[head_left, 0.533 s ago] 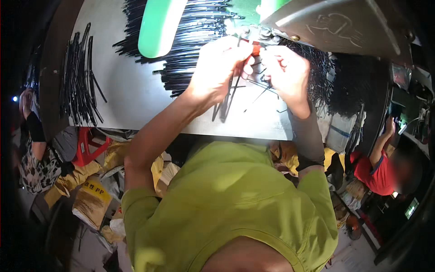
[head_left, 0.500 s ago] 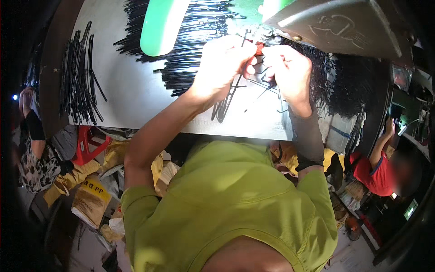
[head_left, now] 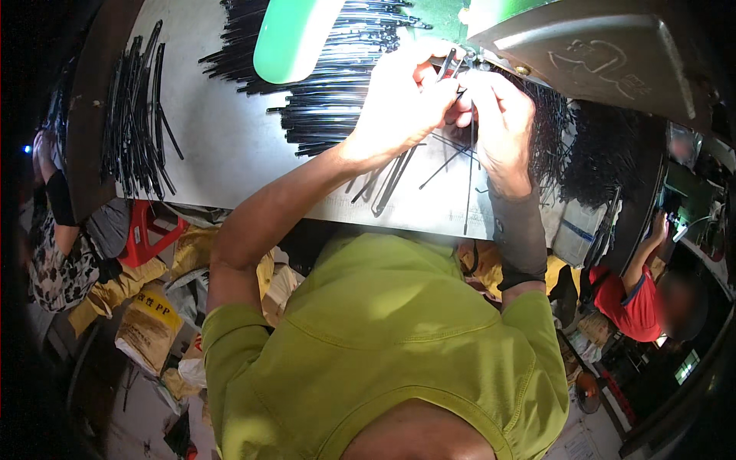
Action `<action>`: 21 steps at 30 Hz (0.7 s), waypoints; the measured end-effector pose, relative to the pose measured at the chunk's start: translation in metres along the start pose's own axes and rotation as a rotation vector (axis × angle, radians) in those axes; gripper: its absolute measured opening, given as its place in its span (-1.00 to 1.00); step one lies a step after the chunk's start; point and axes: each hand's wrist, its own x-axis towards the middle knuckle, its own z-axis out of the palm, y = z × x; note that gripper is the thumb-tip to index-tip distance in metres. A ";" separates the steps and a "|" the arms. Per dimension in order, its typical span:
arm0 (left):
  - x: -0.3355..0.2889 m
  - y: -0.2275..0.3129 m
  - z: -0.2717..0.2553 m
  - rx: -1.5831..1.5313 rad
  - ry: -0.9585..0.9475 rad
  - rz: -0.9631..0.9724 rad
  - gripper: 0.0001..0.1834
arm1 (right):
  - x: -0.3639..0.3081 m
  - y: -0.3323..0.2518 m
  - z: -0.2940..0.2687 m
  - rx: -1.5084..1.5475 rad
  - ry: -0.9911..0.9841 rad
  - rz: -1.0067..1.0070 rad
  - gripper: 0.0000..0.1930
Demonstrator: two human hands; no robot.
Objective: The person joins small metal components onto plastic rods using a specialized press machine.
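Clock read from the middle of the view. Left hand (head_left: 406, 96), bare, at 12 to 1: fingers closed on dark, glossy black plastic strips (head_left: 447, 64), upper ends poking out past thumb and forefinger. Right hand (head_left: 504, 123), dark sleeve on the forearm, at 1 to 2: fingertips pinched on a thin, straight black strand (head_left: 470, 184) that runs down toward 6 from them. Both sets of fingertips close together; glare bleaches the skin, so exact contacts between them cannot be told.

Below the hands, a few loose black lengths lie on the pale grey, flat metal counter (head_left: 230, 161). Broad stack of long, shiny black strips (head_left: 326, 123) at 11 to 12, lying roughly crosswise, a smooth, round-ended green piece (head_left: 295, 42) above it. Smaller bundle of black strips (head_left: 136, 123) at 10, laid lengthwise near the counter's left edge.

At 2, a dull grey-brown metal cover (head_left: 594, 54); under it, toward 2 to 3, a dense tangle of fine black pieces (head_left: 598, 153).

Off the counter: red plastic stool (head_left: 146, 238) at 9, brown paper sack with a yellow band (head_left: 146, 337) at 8, person in a red top (head_left: 632, 307) between 3 and 4.
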 end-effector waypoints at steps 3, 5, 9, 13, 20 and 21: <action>0.002 -0.006 0.000 0.026 0.007 0.011 -0.66 | 0.000 0.000 0.001 0.009 -0.006 0.020 -0.82; 0.006 -0.009 0.005 0.006 0.084 0.057 -0.74 | 0.000 0.005 -0.001 0.048 0.016 0.036 -0.81; 0.013 -0.012 0.006 0.096 0.134 0.218 -0.73 | 0.004 0.009 -0.002 0.132 0.014 0.013 -0.80; 0.014 -0.010 0.003 0.074 0.064 0.153 -0.73 | 0.004 0.012 -0.001 0.173 0.045 0.040 -0.80; 0.015 -0.013 0.005 0.057 0.081 0.165 -0.71 | 0.006 0.017 0.001 0.136 0.067 0.003 -0.79; 0.016 -0.013 0.004 0.057 0.083 0.165 -0.71 | 0.006 0.015 0.001 0.137 0.065 0.003 -0.79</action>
